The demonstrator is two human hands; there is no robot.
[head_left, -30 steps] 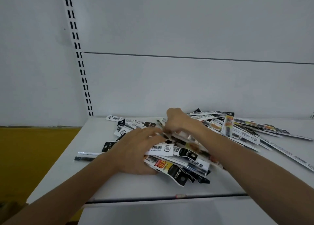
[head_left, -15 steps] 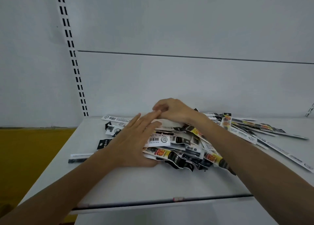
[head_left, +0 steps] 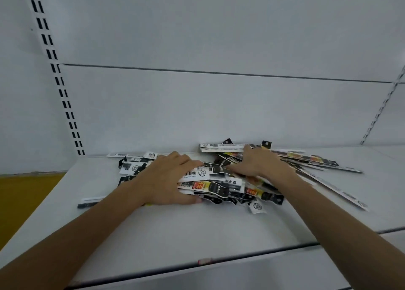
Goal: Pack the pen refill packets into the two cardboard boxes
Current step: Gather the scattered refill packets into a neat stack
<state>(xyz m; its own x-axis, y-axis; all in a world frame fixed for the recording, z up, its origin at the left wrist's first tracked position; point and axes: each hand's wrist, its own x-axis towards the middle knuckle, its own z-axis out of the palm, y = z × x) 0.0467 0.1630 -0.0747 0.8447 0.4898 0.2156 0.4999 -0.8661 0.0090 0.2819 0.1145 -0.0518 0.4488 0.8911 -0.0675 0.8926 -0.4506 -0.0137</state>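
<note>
Spreading apart since before, both hands (head_left: pixel 166 180) press the refill packets (head_left: pixel 221 186).

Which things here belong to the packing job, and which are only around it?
Belong to the job:
- pile of refill packets
- stray packet at the left
- left hand and right hand, both spread on the pile

Only around:
- white shelf
- back panel
- slotted upright

No cardboard box is in view.
</note>
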